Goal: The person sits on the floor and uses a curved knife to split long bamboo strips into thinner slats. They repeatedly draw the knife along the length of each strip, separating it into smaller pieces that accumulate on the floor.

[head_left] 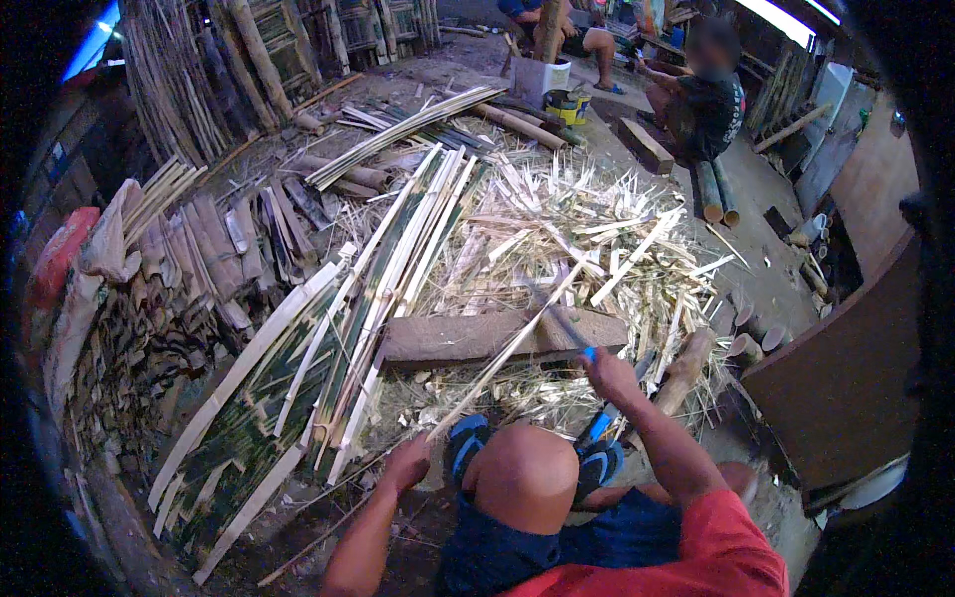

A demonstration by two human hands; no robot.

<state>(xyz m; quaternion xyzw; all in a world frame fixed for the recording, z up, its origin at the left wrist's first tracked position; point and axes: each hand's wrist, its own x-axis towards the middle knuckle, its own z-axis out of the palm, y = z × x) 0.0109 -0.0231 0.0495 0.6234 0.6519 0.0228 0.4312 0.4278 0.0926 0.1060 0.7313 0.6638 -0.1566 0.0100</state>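
My left hand [406, 464] is closed on the near end of a long, pale bamboo strip [489, 374]. The strip slants away to the right across a thick wooden block [448, 340]. In my right hand [609, 378] is a knife [567, 323] with a blue handle. Its blade points away and to the left, over the block, next to the strip. Whether the blade touches the strip I cannot tell. Another blue-handled tool [597, 428] lies by my right sandal, partly hidden.
Split bamboo strips [398, 269] lie in a pile on the left. Beyond the block spreads a heap of shavings and offcuts [587, 224]. A log [686, 360] and a brown panel [836, 368] are at the right. A person [701, 95] sits at the back right; another is farther off.
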